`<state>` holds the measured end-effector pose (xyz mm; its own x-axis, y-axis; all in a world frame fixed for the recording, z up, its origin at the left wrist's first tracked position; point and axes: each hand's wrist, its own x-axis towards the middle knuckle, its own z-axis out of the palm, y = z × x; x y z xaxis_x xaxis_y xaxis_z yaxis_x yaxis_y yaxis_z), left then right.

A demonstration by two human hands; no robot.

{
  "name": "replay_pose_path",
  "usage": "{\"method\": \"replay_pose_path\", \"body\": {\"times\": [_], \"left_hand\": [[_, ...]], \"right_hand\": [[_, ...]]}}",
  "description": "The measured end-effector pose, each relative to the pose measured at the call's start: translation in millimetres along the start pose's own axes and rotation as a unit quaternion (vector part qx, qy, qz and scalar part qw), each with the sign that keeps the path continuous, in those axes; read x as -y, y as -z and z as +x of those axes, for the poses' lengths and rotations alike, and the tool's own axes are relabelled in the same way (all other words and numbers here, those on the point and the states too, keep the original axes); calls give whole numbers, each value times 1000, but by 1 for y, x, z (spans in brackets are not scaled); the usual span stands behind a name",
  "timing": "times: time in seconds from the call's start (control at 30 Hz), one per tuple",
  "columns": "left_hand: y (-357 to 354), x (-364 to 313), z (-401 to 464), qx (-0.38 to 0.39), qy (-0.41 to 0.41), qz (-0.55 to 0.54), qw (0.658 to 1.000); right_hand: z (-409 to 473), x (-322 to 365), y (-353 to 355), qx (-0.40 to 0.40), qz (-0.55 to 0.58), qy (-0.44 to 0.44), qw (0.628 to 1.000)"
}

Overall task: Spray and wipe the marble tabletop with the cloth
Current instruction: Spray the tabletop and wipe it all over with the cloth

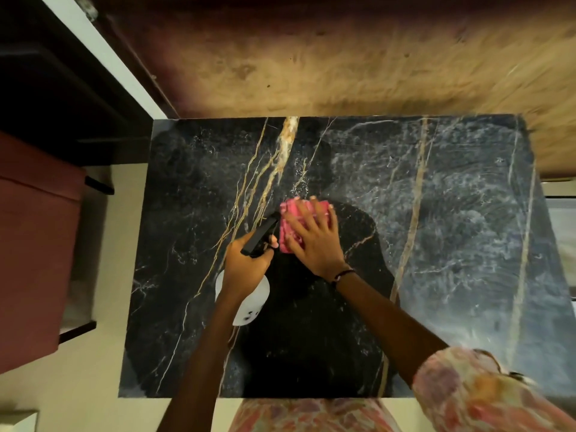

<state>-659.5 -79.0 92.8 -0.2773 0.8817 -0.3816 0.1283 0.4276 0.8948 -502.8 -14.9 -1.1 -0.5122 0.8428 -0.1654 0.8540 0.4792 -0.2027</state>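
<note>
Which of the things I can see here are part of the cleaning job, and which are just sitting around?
Part of the job:
- marble tabletop, being wiped
- pink cloth, pressed flat under the right hand
- spray bottle, gripped by the left hand

Just sitting around:
- reddish-brown seat, left of the table
- wooden surface, beyond the table's far edge

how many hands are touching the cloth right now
1. The right hand lies flat on the pink cloth near the middle of the marble tabletop. The left hand, just beside it, grips the spray bottle instead.
</note>
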Motion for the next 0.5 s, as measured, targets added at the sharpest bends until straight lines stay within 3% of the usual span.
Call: {"method": "replay_pose_path", "body": {"times": [0.13,0.2,0.33,0.5], "left_hand": [[-3,-3,16,-19,24,2,1000],[-4,-5,24,-16,25,-11,1000],[-5,-15,39,6,0,-4,1000],[-11,-28,56,2,-16,5,1000]], "right_hand": [[-33,-27,-9,7,-34,145,989],[-49,-59,-6,-19,-35,150,988],[-34,-106,12,-34,-17,11,999],[41,-74,25,-27,7,-119,992]]}}
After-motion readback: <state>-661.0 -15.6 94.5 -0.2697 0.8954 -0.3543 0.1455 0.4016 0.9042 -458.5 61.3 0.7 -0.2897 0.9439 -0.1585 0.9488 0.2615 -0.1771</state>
